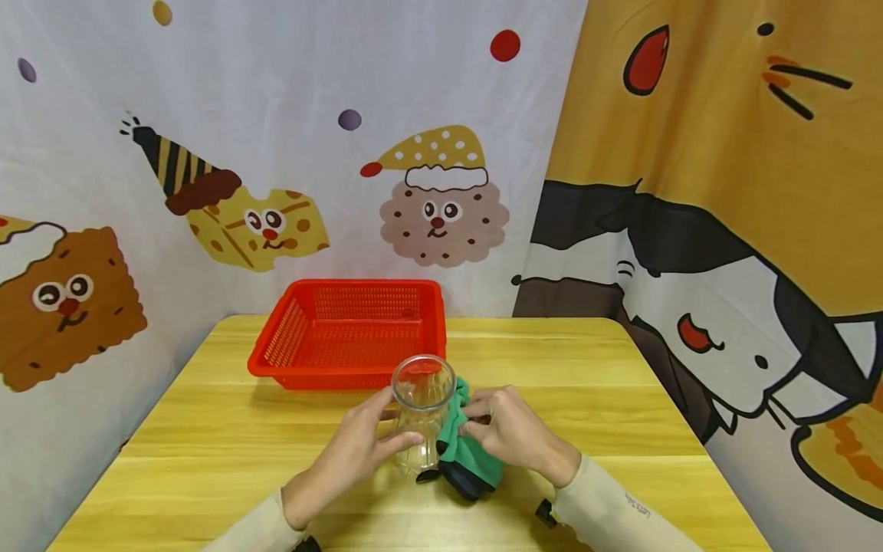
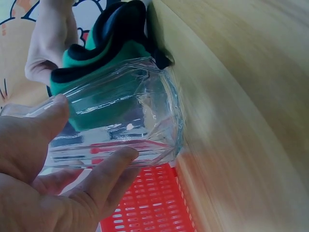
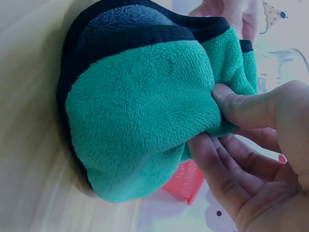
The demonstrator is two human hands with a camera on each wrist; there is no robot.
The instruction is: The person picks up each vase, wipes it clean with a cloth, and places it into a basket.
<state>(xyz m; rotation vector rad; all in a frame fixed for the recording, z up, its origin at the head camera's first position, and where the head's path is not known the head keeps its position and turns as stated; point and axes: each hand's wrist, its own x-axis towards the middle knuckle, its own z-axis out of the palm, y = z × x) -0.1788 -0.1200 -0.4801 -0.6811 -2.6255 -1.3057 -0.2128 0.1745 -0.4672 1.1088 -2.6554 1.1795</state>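
Observation:
A clear glass jar [image 1: 422, 429] with a wide round mouth stands upright on the table. My left hand [image 1: 359, 437] grips its left side, thumb in front and fingers around the back. In the left wrist view, the jar [image 2: 116, 116] shows flat facets and a thick base. At its right side hangs a green towel [image 1: 476, 456] with black edging and a dark grey underside. My right hand [image 1: 513, 429] pinches the bunched upper part of the towel between thumb and fingers. The towel lies against the jar, and its lower end reaches the tabletop.
Behind the jar, a red plastic basket [image 1: 359, 379] with perforated sides sits at the back left of the wooden table [image 1: 579, 383]. A printed cartoon curtain [image 1: 276, 77] hangs right behind the table and along both sides.

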